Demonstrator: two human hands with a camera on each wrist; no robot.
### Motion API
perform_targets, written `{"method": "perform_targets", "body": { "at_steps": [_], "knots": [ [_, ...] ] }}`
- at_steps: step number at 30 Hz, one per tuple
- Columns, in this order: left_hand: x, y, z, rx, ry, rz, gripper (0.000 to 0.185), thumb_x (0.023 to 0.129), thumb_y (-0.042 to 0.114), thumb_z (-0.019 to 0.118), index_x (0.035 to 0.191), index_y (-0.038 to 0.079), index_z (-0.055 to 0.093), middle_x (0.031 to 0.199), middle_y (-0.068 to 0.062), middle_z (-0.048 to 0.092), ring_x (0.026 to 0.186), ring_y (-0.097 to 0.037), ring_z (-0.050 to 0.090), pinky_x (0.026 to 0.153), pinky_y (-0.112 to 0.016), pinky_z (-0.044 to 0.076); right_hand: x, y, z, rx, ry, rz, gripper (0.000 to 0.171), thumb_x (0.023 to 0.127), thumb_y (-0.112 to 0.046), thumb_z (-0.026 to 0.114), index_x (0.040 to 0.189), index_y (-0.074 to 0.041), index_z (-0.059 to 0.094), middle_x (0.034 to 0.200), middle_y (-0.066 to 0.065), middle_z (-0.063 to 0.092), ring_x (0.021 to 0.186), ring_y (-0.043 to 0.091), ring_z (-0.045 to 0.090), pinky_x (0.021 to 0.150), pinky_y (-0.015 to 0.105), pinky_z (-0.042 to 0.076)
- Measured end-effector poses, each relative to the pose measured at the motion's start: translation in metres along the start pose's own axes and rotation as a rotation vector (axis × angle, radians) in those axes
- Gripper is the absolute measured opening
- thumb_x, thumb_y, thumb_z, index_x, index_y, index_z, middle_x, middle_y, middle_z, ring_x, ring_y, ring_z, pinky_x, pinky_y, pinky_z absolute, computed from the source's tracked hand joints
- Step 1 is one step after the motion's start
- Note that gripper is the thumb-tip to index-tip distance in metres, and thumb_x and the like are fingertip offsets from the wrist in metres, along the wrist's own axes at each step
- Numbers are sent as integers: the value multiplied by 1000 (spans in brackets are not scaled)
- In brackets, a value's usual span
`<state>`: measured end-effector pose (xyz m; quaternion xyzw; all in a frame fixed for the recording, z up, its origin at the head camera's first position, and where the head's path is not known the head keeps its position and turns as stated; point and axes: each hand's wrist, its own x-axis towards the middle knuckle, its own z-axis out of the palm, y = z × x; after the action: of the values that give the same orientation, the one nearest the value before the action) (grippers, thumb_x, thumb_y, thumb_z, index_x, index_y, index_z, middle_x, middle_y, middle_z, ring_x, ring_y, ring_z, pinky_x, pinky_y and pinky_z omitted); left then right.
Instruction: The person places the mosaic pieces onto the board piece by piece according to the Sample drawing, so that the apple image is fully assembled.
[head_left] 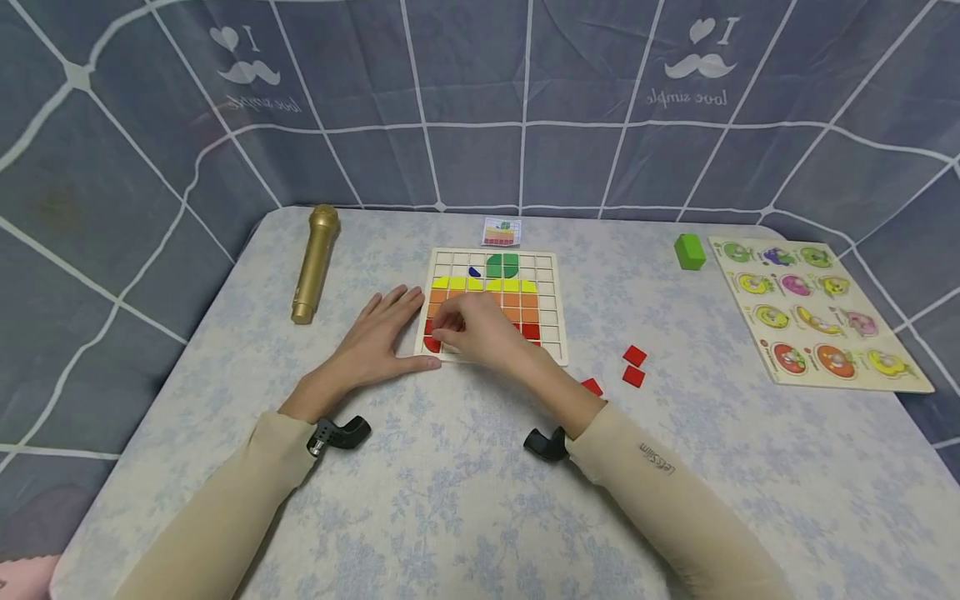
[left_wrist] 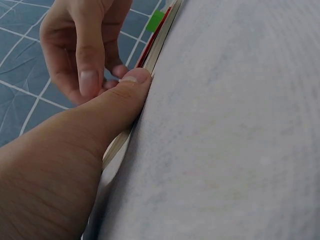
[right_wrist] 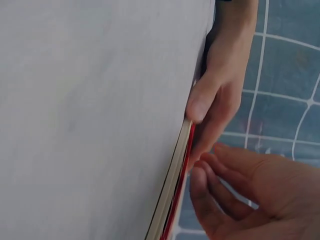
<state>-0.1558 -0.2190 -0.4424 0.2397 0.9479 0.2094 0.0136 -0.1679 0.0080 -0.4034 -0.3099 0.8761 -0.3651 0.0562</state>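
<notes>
A: Tiles are filling the grid board [head_left: 551, 287] row by row, and the right hand [head_left: 480, 329] is curling over the board's near-left corner, fingertips [right_wrist: 205, 192] bunching down on the red row. I cannot tell whether it is pinching a tile or only nudging one already in its cell; the fingers are hiding that spot.

B: And the other hand?

A: The left hand [head_left: 378, 337] is lying flat on the bench [head_left: 450, 500], fingers spread, thumb [left_wrist: 131, 80] pressing against the board's near-left edge. It is bracing, not gripping.

B: So how should the seating go, in your view?

A: I'd judge it is going best if the thumb is holding the frame firm while the right fingertips are lowering the piece level, so it is dropping square into its cell rather than riding up on a divider. Pressing straight down, not sideways, is probably safer for the neighbouring orange tiles [head_left: 525, 302].

B: Spares?

A: Three red tiles [head_left: 634, 356] are lying loose on the bench, right of the board's near-right corner, within that hand's reach. A gold microphone [head_left: 314, 262] is lying toward the bench's far-left corner.
</notes>
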Motion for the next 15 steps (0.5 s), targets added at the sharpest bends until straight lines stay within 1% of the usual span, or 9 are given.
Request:
{"method": "perform_targets", "body": {
  "at_steps": [4, 9, 12, 15],
  "knots": [
    [2, 3, 0, 10, -6, -6, 112, 84, 60, 81, 166, 4, 29, 174, -14, 28, 164, -33, 15, 134, -55, 6, -13, 8, -17, 9, 17, 11, 5, 98, -10, 75, 97, -8, 80, 88, 1, 76, 80, 12, 68, 73, 25, 57],
    [3, 5, 1, 11, -10, -25, 115, 83, 60, 82, 166, 3, 28, 174, -15, 28, 164, -34, 14, 134, -54, 6, -33, 25, -42, 16, 13, 46, 7, 99, -14, 75, 98, -10, 81, 88, -2, 77, 80, 12, 70, 75, 29, 59],
    [3, 5, 2, 16, -14, -38, 115, 83, 60, 82, 167, 4, 27, 174, -15, 27, 164, -34, 14, 135, -54, 5, -46, 39, -59, 34, -5, 83, 8, 98, -17, 76, 100, -11, 81, 90, -2, 78, 81, 14, 70, 77, 32, 60],
    [3, 4, 4, 23, -14, -42, 115, 82, 59, 82, 167, 4, 26, 174, -15, 27, 164, -34, 13, 135, -54, 5, -61, 54, -78, 71, -31, 139, 12, 99, -22, 76, 106, -13, 81, 97, -1, 79, 89, 16, 70, 81, 34, 60]
  ]
}}
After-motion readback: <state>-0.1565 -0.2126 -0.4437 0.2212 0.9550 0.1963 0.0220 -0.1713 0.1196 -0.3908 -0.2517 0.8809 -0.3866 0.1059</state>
